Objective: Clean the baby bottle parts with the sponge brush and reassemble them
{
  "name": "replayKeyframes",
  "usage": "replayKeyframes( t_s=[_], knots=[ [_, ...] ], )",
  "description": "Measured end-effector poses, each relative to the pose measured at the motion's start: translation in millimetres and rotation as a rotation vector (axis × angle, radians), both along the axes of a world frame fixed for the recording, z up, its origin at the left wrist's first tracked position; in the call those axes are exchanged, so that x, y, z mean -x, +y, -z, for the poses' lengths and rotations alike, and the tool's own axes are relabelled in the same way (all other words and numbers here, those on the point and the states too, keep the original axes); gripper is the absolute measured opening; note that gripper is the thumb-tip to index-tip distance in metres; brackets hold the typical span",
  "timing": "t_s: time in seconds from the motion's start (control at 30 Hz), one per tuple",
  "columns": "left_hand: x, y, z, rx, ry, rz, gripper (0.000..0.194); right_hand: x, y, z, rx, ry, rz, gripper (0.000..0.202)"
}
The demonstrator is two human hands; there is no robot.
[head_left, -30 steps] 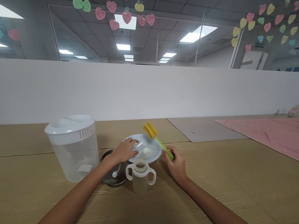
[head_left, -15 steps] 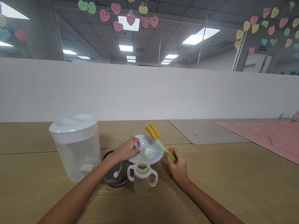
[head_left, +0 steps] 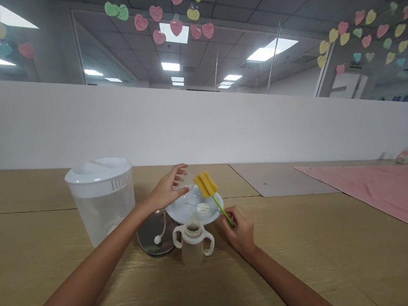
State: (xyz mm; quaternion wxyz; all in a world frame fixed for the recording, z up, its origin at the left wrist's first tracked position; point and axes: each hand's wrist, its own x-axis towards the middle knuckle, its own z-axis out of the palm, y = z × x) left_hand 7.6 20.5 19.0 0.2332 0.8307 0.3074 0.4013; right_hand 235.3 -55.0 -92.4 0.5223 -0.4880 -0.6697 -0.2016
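Observation:
My right hand (head_left: pixel 240 231) is closed around the green handle of a bottle brush (head_left: pixel 205 184), its yellow sponge head pointing up. A thin wire-like rod (head_left: pixel 211 208) also runs left from this hand across the white bowl (head_left: pixel 174 212). My left hand (head_left: pixel 170 185) hovers at the bowl's left side, fingers apart; a faint translucent shape shows near its fingertips, too unclear to name. A small white ring (head_left: pixel 203 209) lies in the bowl. In front stands an uncapped two-handled baby bottle (head_left: pixel 193 247). Left of it, a straw with a white weighted end (head_left: pixel 158 239) lies on a dark round tray (head_left: pixel 151 248).
A clear bucket with a white lid (head_left: pixel 101 196) stands on the left, partly behind my left forearm. A pink cloth (head_left: pixel 375 195) covers the table's right side. A low white wall (head_left: pixel 186 130) runs along the back, with glass above it bearing heart-shaped notes.
My left hand has lifted up from the bowl and its fingers have spread. The brush head has shifted slightly left and down, while the bottle stays in place.

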Motion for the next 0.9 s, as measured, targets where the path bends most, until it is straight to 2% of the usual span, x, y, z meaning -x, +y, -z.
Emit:
replayKeyframes(
  t_s=[0.07,0.17,0.33,0.5,0.63,0.77,0.9],
  knots=[
    [-1,-1,-1.3,-0.062,-0.018,-0.036,0.052,-2,1,-0.5,-0.004,0.082,0.012,0.011],
    [-2,-4,-5.1,-0.152,-0.021,-0.050,0.039,-4,4,0.6,0.027,0.139,-0.015,0.013],
    [-3,-14,-11.1,-0.268,-0.026,-0.006,0.036,-3,6,2.6,0.001,0.052,-0.048,0.018],
    [-4,-17,-10.1,-0.402,-0.027,-0.020,0.034,-3,6,4.9,-0.029,-0.005,-0.024,0.019],
    [-7,-18,-7.9,-0.403,-0.026,0.016,0.040,-3,6,6.8,-0.060,-0.058,-0.015,0.022],
    [-13,-29,-8.2,-0.398,-0.005,0.078,0.044,-3,6,7.3,-0.071,-0.103,-0.032,0.022],
    [-15,-36,-9.2,-0.332,0.032,0.125,0.046,-2,5,6.2,-0.057,-0.077,-0.031,0.021]
  ],
)
